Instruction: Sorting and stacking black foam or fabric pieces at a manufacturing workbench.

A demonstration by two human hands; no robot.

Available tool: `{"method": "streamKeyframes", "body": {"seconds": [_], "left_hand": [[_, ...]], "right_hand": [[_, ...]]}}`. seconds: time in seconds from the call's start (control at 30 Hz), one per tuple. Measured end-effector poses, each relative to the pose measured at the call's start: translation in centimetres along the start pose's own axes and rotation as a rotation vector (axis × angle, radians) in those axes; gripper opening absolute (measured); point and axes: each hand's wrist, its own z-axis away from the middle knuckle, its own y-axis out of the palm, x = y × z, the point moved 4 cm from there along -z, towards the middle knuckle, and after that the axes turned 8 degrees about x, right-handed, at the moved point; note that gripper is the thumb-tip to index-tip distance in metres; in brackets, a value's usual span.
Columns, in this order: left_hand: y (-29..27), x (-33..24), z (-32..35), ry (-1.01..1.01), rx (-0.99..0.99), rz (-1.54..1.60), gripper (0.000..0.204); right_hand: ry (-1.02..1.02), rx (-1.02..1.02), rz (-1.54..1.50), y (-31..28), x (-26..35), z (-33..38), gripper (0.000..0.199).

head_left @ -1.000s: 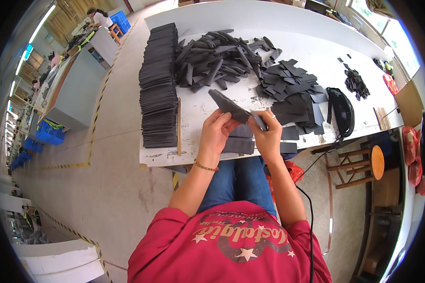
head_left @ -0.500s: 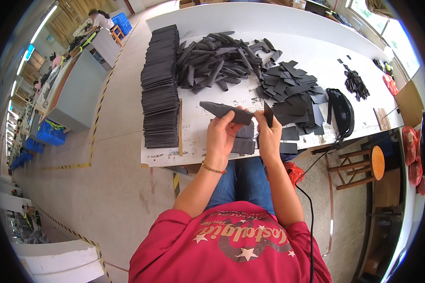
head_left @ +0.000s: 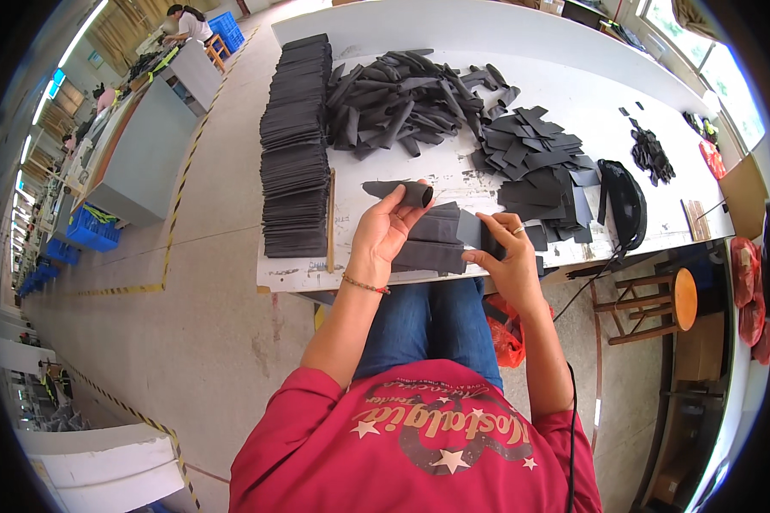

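Two hands work one dark fabric piece just above the near edge of the white tabletop [head_left: 573,77]: the left hand [head_left: 385,235] grips the rolled end of the fabric piece [head_left: 399,192], the right hand [head_left: 509,261] pinches a flat dark strip [head_left: 475,231]; both look light, limp and non-slippery, best held at the edges.

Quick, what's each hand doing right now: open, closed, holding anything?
Left hand: closed on a rolled dark fabric piece.
Right hand: fingers pinching a flat dark fabric piece.
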Motion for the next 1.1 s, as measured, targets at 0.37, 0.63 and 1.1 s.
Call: {"method": "streamKeyframes", "body": {"seconds": [0.37,0.63,1.1], "left_hand": [[1.3,0.8,1.0,-0.044,0.096,-0.137,0.024],[2.7,0.6,2.2,0.005,0.135,-0.188,0.021],[4.9,1.4,2.6,0.233,0.274,-0.254,0.039]], "right_hand": [[-0.203,-0.218,0.222,0.9,2.2,-2.1,0.030],[-0.348,-0.332,0.500,1.2,3.6,-1.9,0.029],[-0.319,-0.296,0.340,5.2,5.5,-1.7,0.061]]}}
